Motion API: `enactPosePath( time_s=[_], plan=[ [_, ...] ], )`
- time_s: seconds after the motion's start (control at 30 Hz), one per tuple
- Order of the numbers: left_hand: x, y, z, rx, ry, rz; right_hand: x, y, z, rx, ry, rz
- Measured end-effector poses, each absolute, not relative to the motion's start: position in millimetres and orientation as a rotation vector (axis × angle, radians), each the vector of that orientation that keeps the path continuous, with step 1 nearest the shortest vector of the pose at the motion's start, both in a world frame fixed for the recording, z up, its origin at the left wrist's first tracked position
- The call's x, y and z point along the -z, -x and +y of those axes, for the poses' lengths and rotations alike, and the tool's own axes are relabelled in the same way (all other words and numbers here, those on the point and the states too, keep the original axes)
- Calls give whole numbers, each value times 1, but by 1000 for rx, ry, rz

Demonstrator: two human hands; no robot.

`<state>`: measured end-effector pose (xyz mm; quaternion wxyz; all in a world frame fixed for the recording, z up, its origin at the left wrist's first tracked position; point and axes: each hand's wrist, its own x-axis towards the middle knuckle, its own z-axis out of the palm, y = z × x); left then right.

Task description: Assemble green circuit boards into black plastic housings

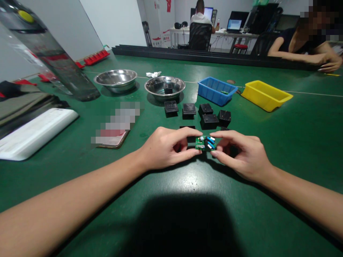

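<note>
Between my two hands is a small green circuit board [205,143] with blue and silvery components on its face. My left hand [174,144] pinches its left edge with thumb and forefinger. The right edge is gripped the same way by my right hand [242,151]. Just beyond the fingers lie several black plastic housings [209,121], one partly hidden behind my left fingers. Another black housing [168,87] rests inside a steel bowl [150,93].
A second steel bowl [118,87], a blue bin [214,94] and a yellow bin [265,98] stand farther back. At left are a phone [115,137], a white object [37,135] and a tall bottle [61,60]. A co-worker's arms [297,57] rest at the far right.
</note>
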<state>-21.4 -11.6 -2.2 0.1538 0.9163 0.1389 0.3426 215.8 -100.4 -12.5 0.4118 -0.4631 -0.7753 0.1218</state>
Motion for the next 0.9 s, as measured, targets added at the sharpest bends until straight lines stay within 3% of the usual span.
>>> enactPosePath(
  time_s=[0.9],
  plan=[
    [3, 22, -12, -965, -2634, 417, 12, -215, -101, -300, 1166, -1949]
  ],
)
